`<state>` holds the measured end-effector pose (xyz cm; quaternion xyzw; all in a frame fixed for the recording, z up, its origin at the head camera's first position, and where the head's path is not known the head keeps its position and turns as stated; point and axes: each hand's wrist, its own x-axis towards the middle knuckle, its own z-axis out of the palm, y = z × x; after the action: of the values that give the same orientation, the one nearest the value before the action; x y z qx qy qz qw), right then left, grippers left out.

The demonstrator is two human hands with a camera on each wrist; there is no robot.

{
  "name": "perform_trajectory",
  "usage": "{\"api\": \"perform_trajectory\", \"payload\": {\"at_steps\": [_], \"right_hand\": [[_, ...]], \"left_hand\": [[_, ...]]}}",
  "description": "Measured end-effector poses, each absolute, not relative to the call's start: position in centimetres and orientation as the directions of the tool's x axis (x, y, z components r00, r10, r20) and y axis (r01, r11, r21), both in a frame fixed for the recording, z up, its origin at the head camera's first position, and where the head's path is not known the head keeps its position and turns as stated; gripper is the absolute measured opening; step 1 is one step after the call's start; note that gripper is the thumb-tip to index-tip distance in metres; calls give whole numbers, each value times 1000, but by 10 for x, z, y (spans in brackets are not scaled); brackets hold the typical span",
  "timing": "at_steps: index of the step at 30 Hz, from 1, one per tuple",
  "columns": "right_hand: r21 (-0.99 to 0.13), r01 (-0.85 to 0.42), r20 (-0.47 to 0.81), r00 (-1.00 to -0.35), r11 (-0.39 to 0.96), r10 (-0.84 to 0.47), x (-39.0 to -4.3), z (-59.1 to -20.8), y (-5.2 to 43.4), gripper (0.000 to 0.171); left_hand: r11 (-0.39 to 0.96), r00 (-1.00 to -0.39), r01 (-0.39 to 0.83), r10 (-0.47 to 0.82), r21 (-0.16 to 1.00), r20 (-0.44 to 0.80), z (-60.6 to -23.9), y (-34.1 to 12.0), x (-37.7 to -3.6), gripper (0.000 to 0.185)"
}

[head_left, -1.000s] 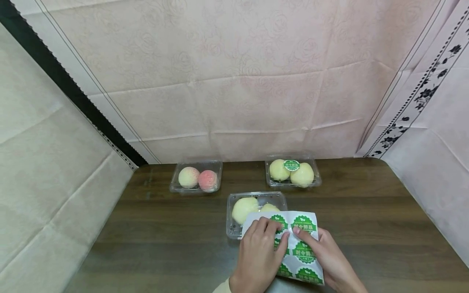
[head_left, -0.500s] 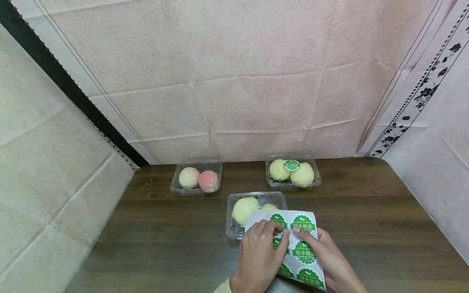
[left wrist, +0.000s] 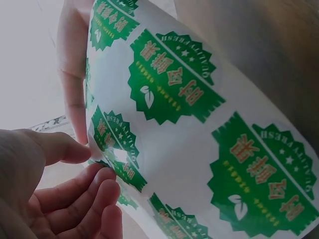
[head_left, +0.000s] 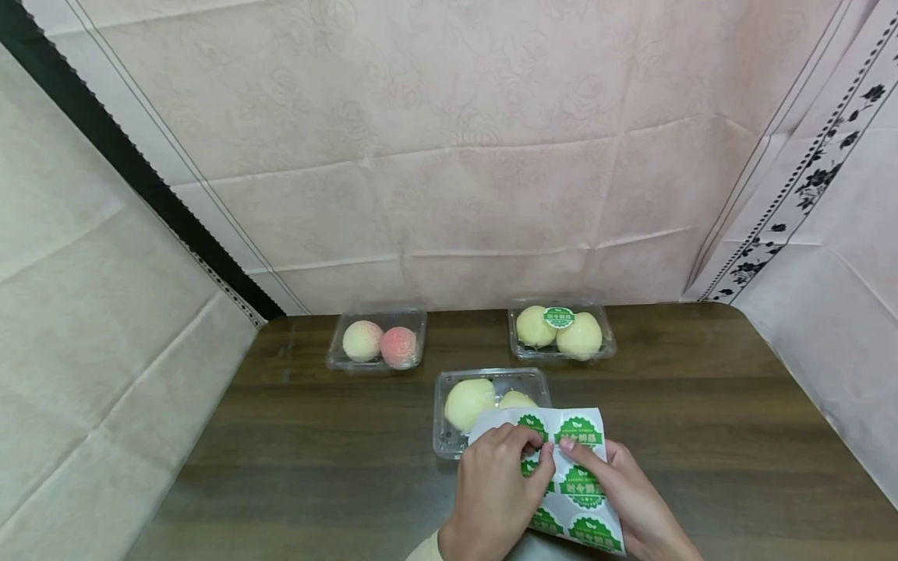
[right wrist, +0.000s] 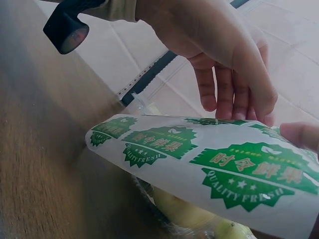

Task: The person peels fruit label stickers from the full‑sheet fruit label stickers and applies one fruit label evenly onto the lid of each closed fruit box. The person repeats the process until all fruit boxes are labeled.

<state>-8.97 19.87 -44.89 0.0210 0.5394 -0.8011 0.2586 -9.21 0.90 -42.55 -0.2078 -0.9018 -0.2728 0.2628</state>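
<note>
A white sheet of round green stickers (head_left: pixel 581 467) is held over the near clear box. My right hand (head_left: pixel 634 499) grips its right side, thumb on top and fingers behind. With thumb and forefinger brought together, my left hand (head_left: pixel 494 487) pinches at the edge of a green sticker (left wrist: pixel 117 147) on the sheet. The left hand's other fingers are curled in the left wrist view. Behind the sheet sits an open-topped clear plastic box (head_left: pixel 443 436) with two pale yellow-green fruits (head_left: pixel 468 403); the sheet hides part of one.
At the back left stands a clear box (head_left: pixel 338 360) with two pinkish peaches (head_left: pixel 397 346). A clear box (head_left: pixel 609 347) at the back right has two pale fruits and a green sticker (head_left: pixel 559 317) on top. Cloth walls (head_left: pixel 449 195) border the wooden table (head_left: pixel 316 467).
The sheet shifts slightly right and down. My left forefinger and thumb close in on the sticker's edge, while the right hand keeps its grip. The boxes stay put.
</note>
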Motion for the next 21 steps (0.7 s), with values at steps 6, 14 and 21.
{"api": "perform_trajectory", "payload": {"at_steps": [6,14,21], "right_hand": [[-855,432,-305,-867,-288,-395,-90,-447,197,28],[-877,404,-308,-888,-261,-342,-88,-445,194,30],[-901,381,-326,-910,-208,-255,-87,-444,192,36]], "left_hand": [[761,-778,525,247,381,578,-423,8,-93,10],[784,-752,539,283,308,596,-422,8,-93,12],[790,-749,534,278,301,601,-423,9,-93,14]]}}
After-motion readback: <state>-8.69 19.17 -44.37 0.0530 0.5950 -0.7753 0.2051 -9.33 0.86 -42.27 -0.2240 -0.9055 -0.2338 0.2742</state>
